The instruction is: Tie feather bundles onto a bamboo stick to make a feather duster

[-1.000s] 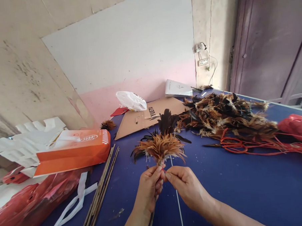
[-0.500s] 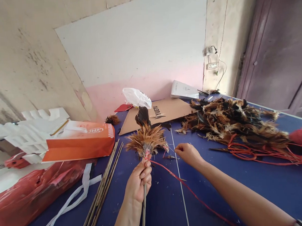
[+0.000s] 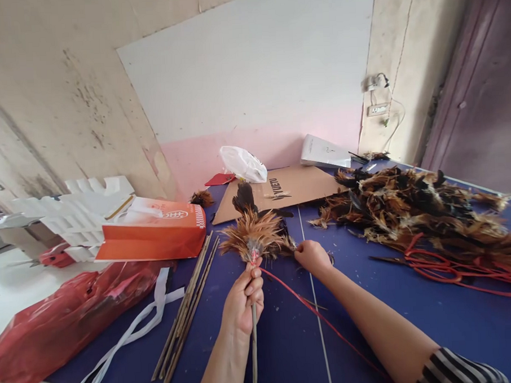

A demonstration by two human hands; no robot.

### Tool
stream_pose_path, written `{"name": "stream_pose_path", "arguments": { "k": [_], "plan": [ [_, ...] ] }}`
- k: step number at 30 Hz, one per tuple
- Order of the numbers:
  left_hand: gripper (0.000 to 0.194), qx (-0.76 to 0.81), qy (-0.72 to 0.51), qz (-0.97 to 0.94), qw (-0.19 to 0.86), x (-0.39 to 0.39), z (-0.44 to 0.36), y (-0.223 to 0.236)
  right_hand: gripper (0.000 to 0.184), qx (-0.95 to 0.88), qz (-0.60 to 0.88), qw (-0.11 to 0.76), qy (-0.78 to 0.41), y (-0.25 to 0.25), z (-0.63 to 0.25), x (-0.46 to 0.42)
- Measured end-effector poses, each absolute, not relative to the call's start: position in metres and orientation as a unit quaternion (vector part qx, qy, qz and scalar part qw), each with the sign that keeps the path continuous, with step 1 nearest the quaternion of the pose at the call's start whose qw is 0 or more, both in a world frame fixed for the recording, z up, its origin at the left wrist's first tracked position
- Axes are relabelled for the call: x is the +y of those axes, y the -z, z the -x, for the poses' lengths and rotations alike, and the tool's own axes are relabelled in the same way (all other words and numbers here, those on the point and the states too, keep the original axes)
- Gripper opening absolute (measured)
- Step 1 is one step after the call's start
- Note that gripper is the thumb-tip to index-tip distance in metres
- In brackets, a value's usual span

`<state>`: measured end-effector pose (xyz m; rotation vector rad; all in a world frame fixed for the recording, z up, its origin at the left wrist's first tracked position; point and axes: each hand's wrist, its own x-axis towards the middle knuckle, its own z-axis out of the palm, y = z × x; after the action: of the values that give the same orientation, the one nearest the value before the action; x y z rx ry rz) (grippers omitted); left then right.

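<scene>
A feather duster (image 3: pixel 251 234), brown feathers with a black tuft at its tip, stands upright in front of me on a thin stick (image 3: pixel 254 349). My left hand (image 3: pixel 244 299) is closed round the stick just below the feathers. Red string (image 3: pixel 294 294) is wound at the feather base and trails to the lower right across the table. To the right of the duster, my right hand (image 3: pixel 313 258) has its fingers pinched together at some small dark feathers (image 3: pixel 288 245); the fingertips are partly hidden.
A large feather pile (image 3: pixel 408 202) lies at the right, with scissors (image 3: pixel 388 259) and tangled red string before it. Several sticks (image 3: pixel 188 307), white strips (image 3: pixel 138 332), a red plastic bag (image 3: pixel 74 312) and an orange bag (image 3: pixel 156 241) are left. Cardboard (image 3: pixel 306 183) lies behind.
My right hand let go of the red string at the duster's neck and moved right to the small feathers. The string now hangs free. My left hand still holds the duster; the view shifted.
</scene>
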<state>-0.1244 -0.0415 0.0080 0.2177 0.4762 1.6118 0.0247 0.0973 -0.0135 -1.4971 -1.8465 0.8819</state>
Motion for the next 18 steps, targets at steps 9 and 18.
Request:
{"name": "stream_pose_path", "arguments": {
  "k": [9, 18],
  "plan": [
    [0.021, 0.230, -0.697, -0.105, 0.671, -0.041, 0.114, -0.008, 0.025, -0.498, 0.394, 0.399, -0.661, -0.005, -0.057, 0.068],
    [0.021, 0.286, -0.680, -0.140, 0.660, -0.043, 0.100, -0.011, 0.026, -0.445, 0.308, 0.437, -0.718, -0.015, -0.026, 0.015]
  ]
}}
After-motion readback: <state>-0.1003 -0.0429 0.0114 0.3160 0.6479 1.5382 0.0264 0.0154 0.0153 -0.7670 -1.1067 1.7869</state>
